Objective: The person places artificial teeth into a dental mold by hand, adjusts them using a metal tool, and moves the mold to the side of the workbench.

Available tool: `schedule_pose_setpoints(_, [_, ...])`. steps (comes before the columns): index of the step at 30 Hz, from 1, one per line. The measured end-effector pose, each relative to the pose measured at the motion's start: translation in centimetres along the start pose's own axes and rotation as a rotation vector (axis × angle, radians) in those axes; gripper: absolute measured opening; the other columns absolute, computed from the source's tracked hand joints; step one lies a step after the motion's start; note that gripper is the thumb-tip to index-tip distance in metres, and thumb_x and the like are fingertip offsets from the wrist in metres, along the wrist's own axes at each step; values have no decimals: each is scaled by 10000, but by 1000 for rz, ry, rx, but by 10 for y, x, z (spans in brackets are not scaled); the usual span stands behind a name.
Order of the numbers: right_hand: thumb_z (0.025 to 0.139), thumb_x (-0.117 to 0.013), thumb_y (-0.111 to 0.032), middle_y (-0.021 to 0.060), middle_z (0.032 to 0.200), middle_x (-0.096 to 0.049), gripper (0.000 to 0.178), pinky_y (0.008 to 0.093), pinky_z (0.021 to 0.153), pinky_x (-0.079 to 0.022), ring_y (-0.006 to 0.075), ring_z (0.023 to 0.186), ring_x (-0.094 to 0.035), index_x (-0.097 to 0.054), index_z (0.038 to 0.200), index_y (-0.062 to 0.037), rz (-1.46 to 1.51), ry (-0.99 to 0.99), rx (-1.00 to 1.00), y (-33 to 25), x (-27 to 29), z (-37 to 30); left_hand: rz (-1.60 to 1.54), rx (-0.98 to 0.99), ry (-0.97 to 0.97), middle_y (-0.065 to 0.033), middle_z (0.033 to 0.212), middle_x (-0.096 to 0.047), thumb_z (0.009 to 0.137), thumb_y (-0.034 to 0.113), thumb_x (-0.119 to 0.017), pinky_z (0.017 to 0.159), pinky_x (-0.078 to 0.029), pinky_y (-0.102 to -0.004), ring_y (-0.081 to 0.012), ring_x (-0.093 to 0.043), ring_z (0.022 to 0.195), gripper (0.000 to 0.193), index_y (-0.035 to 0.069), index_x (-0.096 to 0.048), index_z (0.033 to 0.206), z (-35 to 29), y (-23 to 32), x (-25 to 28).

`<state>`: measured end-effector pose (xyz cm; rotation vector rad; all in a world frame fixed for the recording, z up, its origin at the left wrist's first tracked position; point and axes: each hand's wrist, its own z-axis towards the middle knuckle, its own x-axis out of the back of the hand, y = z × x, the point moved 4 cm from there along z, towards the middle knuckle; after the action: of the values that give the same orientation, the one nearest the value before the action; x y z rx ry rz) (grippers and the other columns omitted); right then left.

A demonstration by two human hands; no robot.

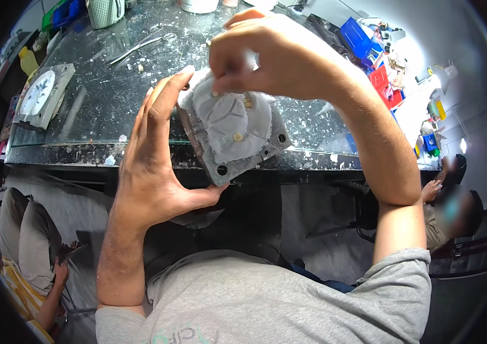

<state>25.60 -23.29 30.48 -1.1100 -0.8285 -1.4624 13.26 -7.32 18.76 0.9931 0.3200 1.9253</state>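
Observation:
A square grey metal dental flask half (275,143), filled with whitish plaster (227,143), is tilted at the table's near edge. Round holes show in its corners, and small brass-coloured spots dot the plaster. My left hand (153,172) grips the flask from its left side, fingers along the far-left edge and thumb at the near corner. Over the far part of the plaster, my right hand (275,54) is bent down with its fingers curled together. Whatever those fingers pinch is blurred and hidden.
Scissors-like metal tool (145,46) lies on the dusty black tabletop (180,49). Another plaster-filled flask half (65,94) stands at the left, with a pale green mug (106,12) behind. Blue bin (353,39) and red bin (382,83) sit right. People sit at left (31,241) and right (438,223).

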Motion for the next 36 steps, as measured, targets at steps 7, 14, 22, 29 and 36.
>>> schedule_pose_setpoints(7, [898,-790,-58,60,950,-773,256,447,1061,-515,255,932,-728,-823,1143,-124,-172,117,-83,-26,7,-45,79,-45,77,-181,1680,-408,437,395,-1078,1243,-429,-506,-394,-491,1490,1488,81,-297,1663,0,4,1])
schedule_pose_setpoints(14, [890,-763,-165,40,930,-730,201,414,995,-513,256,964,-717,-828,1078,-134,-139,127,-130,-33,-13,-55,162,-68,102,-194,1659,-430,401,530,-1068,1221,-442,-525,-414,-480,1482,1531,67,-310,1648,-2,5,-2])
schedule_pose_setpoints(22, [867,-752,-87,60,980,-718,352,416,1004,-506,258,1002,-699,-828,1202,-165,-148,24,-192,-35,-14,-45,111,-113,152,-190,1671,-413,389,488,-1078,1222,-446,-523,-404,-475,1485,1516,67,-309,1626,-3,2,-5])
schedule_pose_setpoints(29, [880,-751,-85,76,973,-740,304,438,1050,-498,265,951,-705,-828,1172,-119,-106,90,-169,-36,-6,-55,188,-141,141,-193,1665,-421,410,541,-1066,1214,-439,-537,-408,-480,1482,1503,51,-311,1613,-2,3,-4])
schedule_pose_setpoints(36, [888,-770,-118,68,912,-693,257,417,929,-523,266,889,-648,-825,1139,-111,-51,141,-239,-34,-18,-63,225,-122,153,-218,1653,-427,405,532,-1072,1216,-433,-532,-413,-489,1474,1511,42,-307,1613,-5,4,-5])
